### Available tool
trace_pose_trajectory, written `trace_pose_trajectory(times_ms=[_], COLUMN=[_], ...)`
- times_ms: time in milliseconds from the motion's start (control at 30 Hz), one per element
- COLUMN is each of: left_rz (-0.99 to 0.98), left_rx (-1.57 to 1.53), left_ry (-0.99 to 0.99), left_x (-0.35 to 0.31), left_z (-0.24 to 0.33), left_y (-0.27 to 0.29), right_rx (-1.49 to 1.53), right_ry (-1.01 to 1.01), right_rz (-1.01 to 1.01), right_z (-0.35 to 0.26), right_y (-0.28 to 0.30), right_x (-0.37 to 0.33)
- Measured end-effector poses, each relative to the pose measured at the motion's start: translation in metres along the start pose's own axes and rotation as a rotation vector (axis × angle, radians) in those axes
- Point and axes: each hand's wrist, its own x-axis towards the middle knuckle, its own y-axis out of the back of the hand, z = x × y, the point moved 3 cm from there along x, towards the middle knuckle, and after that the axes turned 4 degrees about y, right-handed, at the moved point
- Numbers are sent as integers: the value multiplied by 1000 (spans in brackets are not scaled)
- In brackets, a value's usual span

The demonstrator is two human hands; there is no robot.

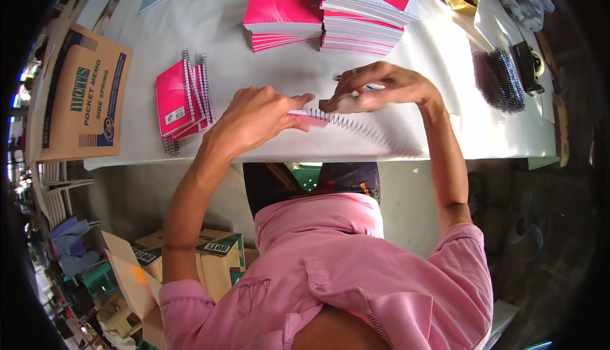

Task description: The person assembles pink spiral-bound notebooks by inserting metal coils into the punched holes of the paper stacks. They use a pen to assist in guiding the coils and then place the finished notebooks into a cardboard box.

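Pink notebook (314, 120) | between the hands (251, 118) (386, 89) | coil (362, 128) trailing rightward

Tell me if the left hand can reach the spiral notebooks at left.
Probably yes: the left hand is close to the spiral notebooks with nothing visible between, though it may need to release the pink pad first.

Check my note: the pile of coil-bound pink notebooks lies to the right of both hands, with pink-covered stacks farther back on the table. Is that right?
Not quite: the head view shows the pile of coil-bound pink notebooks to the left of both the left hand and the right hand. The pink-covered stacks are indeed farther back on the table.
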Motion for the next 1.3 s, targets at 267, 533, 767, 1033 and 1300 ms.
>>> trace_pose_trajectory(times_ms=[267,533,767,1033,1300], left_rz=[120,48,185,337,359], left_rx=[52,97,137,97,-276], left_ry=[49,102,134,86,247], left_x=[-3,-6,-9,-15,-15], left_z=[-12,-15,-22,-37,-49], left_y=[-9,-13,-12,-10,-16], right_rx=[141,22,-26,-13,69], right_ry=[38,32,23,63,26], right_rz=[56,2,-8,-23,75], right_z=[-8,-9,-20,-17,-12], right_y=[6,-7,-1,-1,8], right_x=[5,25,38,51,51])
